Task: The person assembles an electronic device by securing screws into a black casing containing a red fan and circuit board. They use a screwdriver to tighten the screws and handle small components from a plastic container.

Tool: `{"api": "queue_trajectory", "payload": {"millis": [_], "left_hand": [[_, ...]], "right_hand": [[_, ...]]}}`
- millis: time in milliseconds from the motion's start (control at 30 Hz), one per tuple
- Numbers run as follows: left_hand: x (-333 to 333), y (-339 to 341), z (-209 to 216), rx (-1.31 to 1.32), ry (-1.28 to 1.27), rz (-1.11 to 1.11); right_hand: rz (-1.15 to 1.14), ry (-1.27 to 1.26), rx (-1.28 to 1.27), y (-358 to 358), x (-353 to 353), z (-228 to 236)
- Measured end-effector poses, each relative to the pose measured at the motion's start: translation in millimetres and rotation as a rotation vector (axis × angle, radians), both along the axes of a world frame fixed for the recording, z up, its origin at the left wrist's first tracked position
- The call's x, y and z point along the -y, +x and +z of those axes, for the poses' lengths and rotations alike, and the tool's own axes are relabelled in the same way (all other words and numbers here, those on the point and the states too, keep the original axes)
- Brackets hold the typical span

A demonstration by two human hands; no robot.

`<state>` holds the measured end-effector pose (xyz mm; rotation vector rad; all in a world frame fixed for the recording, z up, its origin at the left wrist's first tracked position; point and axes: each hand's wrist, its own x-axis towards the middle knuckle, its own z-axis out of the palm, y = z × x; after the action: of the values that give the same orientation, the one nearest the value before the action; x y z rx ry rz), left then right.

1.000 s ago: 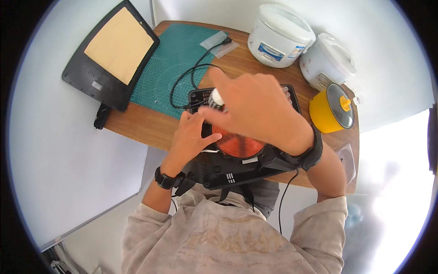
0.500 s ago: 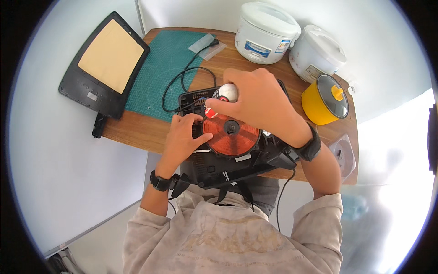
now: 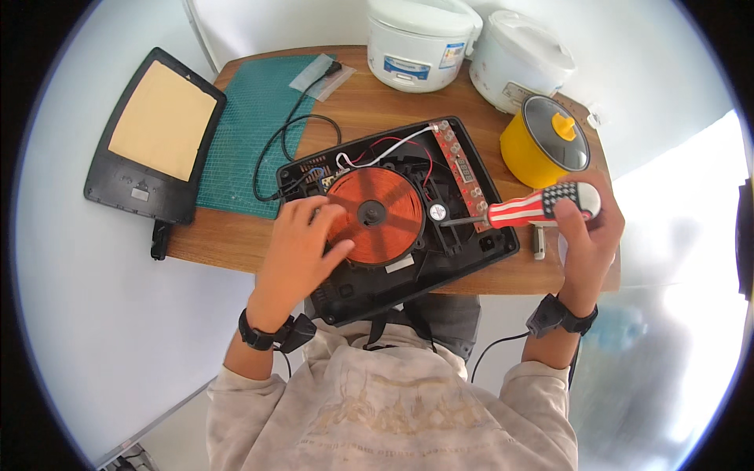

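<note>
In my right hand [image 3: 593,231] is a screwdriver [image 3: 522,212] with a handle in red and white stripes and a dark dotted end. Its shaft points left over the right part of an opened induction cooker base [image 3: 365,297], close to a round white-labelled part [image 3: 437,212]. Whether the tip touches anything, I cannot tell. My left hand [image 3: 294,255] is open, fingers apart, at the left edge of the copper coil [image 3: 397,200]. A narrow red circuit board [image 3: 455,161] lies along the base's right side, with white and red wires running near it.
The cooker's black cover [image 3: 184,196], with a beige sheet, leans at the left by a green cutting mat [image 3: 243,149]. A black power cord [image 3: 318,118] curls behind the base. Two white rice cookers [image 3: 424,47] and a yellow pot [image 3: 522,153] stand at the back right.
My right hand has moved from above the coil out to the right with the screwdriver, uncovering the circuit board. The screwdriver now lies nearly level. My left hand stays by the coil.
</note>
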<state>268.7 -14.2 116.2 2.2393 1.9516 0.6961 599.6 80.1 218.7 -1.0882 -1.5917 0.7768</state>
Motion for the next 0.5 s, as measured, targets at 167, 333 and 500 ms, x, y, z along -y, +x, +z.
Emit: {"api": "queue_trajectory", "payload": {"millis": [167,333,500], "left_hand": [[-18,39,13,-0.010,-0.062,-0.448],[-57,59,5,-0.088,-0.098,-0.571],[-62,63,1,-0.069,-0.143,-0.581]], "right_hand": [[-0.061,0.051,-0.009,32,14,-24],[-0.017,0.055,0.019,45,22,-36],[-0.041,-0.002,-0.022,49,29,-41]]}}
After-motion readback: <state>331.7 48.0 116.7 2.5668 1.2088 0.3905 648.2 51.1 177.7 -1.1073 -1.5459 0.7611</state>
